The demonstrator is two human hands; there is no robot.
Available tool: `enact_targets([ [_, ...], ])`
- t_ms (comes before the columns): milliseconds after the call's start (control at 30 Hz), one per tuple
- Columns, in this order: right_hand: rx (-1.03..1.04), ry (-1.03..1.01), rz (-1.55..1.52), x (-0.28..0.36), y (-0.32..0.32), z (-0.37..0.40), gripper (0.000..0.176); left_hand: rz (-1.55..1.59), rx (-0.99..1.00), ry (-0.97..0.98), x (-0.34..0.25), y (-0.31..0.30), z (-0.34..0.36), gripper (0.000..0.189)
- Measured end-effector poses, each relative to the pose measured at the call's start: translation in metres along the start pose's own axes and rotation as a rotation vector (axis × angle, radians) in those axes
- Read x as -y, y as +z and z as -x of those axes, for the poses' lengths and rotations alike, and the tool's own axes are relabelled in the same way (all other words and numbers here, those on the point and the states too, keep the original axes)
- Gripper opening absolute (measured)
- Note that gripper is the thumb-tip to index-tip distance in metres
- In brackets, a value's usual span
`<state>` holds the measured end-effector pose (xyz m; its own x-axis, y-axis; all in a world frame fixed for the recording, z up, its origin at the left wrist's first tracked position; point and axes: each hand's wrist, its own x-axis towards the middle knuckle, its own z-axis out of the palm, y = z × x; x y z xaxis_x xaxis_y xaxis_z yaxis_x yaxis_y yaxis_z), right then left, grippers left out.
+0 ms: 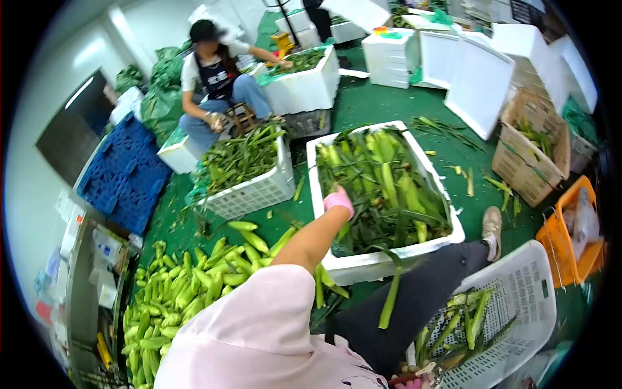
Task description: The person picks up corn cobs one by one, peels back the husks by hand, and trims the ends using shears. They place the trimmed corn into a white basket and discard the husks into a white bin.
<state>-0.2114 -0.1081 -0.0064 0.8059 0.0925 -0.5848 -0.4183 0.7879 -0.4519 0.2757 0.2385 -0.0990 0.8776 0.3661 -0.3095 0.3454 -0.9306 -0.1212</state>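
Note:
My left hand [339, 200], in a pink glove, reaches over the near left side of a white foam box [346, 264]. It touches or hovers just above the green corn ears [389, 146] and long leaves in it; its fingers are mostly hidden. At the bottom edge my right hand [412, 384], also in pink, shows only in part beside a white slotted basket [512, 285]. What it holds, if anything, I cannot make out. Trimmed stalks and leaves [470, 318] lie in that basket. A long leaf [390, 298] hangs over the foam box's front rim.
A large heap of corn [194, 285] covers the floor at left. A crate of leaves [249, 188] stands before a seated co-worker [220, 84], whose hand is at another foam box [304, 91]. An orange basket [551, 243] and a brown crate [528, 152] stand at right.

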Motion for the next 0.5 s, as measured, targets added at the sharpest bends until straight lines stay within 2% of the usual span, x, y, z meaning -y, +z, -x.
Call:
enact_targets([
  [33, 0.009, -0.012, -0.01, 0.0, -0.002, 0.002, 0.054, 0.014, -0.025, -0.049, -0.011, 0.012, -0.007, 0.109],
  [67, 0.016, -0.029, -0.017, 0.001, -0.004, 0.004, 0.056, 0.047, -0.035, 0.022, -0.013, -0.005, 0.011, 0.111],
  [133, 0.043, -0.081, -0.023, 0.005, -0.007, 0.005, 0.06, 0.399, -0.134, 0.204, -0.008, -0.034, 0.05, 0.112],
  [200, 0.084, -0.147, -0.034, 0.013, -0.006, 0.001, 0.064, 0.64, -0.385, 0.497, -0.016, -0.057, 0.075, 0.1],
  [233, 0.104, -0.199, -0.024, 0.019, -0.006, 0.0, 0.066, 0.796, -0.444, 0.578, -0.026, -0.076, 0.092, 0.081],
  [267, 0.118, -0.241, -0.023, 0.026, -0.002, -0.003, 0.068, 1.169, -0.041, 0.679, -0.035, -0.115, 0.125, 0.065],
  [300, 0.133, -0.294, -0.013, 0.032, 0.0, -0.003, 0.07, 1.205, 0.099, 0.848, -0.041, -0.138, 0.131, 0.054],
  [333, 0.148, -0.355, -0.004, 0.038, 0.001, -0.002, 0.072, 1.259, 0.252, 0.942, -0.05, -0.164, 0.153, 0.059],
  [400, 0.162, -0.492, 0.024, 0.049, 0.005, 0.0, 0.076, 1.63, 0.6, 1.266, -0.082, -0.181, 0.196, 0.062],
  [467, 0.107, -0.624, 0.065, 0.058, 0.011, 0.009, 0.08, 1.942, 0.981, 1.082, -0.133, -0.16, 0.246, 0.063],
  [500, -0.008, -0.643, 0.092, 0.066, 0.021, 0.015, 0.088, 1.935, 1.22, 0.922, -0.157, -0.133, 0.271, 0.064],
])
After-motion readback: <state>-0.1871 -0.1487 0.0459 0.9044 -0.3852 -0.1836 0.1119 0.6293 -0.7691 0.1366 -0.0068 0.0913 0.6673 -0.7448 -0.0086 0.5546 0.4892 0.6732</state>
